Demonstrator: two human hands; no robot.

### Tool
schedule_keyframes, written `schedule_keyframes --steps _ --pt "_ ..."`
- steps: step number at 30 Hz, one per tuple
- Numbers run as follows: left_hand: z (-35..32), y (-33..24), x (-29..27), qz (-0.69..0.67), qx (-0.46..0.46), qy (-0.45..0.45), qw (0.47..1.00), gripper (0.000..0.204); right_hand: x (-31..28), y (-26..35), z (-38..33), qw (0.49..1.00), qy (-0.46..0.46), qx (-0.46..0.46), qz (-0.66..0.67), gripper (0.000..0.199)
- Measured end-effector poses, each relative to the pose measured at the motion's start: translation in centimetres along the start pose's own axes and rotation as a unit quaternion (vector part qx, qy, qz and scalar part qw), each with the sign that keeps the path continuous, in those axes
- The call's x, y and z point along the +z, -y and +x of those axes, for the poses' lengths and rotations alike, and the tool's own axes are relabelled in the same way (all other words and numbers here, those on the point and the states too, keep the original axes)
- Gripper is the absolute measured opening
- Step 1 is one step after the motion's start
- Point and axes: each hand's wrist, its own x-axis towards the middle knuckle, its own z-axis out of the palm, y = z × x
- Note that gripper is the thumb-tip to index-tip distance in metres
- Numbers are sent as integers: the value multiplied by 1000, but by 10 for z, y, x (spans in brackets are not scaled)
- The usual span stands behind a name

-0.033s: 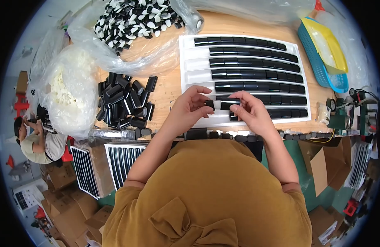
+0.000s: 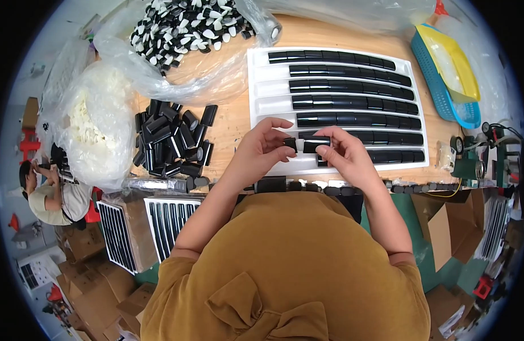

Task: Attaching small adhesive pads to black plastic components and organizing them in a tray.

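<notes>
Nothing has shifted since the earlier frame: both hands sit in the same place over the near edge of the white tray (image 2: 261, 85), with the same small parts between them. Held in the left hand (image 2: 259, 150), pinched narrowly between thumb and fingertips, is a small black cap (image 2: 290, 143); its other fingers are spread loosely above it. Just to the right of that pinch, the right hand (image 2: 344, 156) grips a short black tube (image 2: 317, 143) by thumb and forefinger, lying level and end-on to the cap. A short white stub shows between cap and tube, so the two pieces are nearly touching; whether they are already joined I cannot tell. Directly beyond the grip, the tray holds long rows of finished black tubes (image 2: 353, 102) laid end to end in its grooves. Left of the grip lies a loose heap of black tubes (image 2: 174, 142) on the wooden table (image 2: 231, 119). Farther off on that side, a clear plastic bag (image 2: 188, 28) is spilling black-and-white caps, and another bag (image 2: 94, 122) of white parts sits beside it. Well to the right beyond the tray stands a blue basket (image 2: 444, 94) with a yellow tray inside. Near the left rim another person (image 2: 49, 193) crouches on the floor.
</notes>
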Motion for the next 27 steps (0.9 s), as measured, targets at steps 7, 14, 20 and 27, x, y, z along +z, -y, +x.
schedule_keyframes --steps 7,14,20,27 --pt "-3 -6 0 20 1 9 1000 41 11 9 -2 998 7 -43 -54 25" --pt "-9 -26 3 50 -19 10 999 46 12 28 -3 987 3 -81 -142 23" --pt "-11 -36 2 47 -22 15 999 45 10 31 -2 994 18 -68 -82 22" --pt "-13 -31 -3 59 -23 27 998 41 15 32 -3 991 19 -85 -99 22"
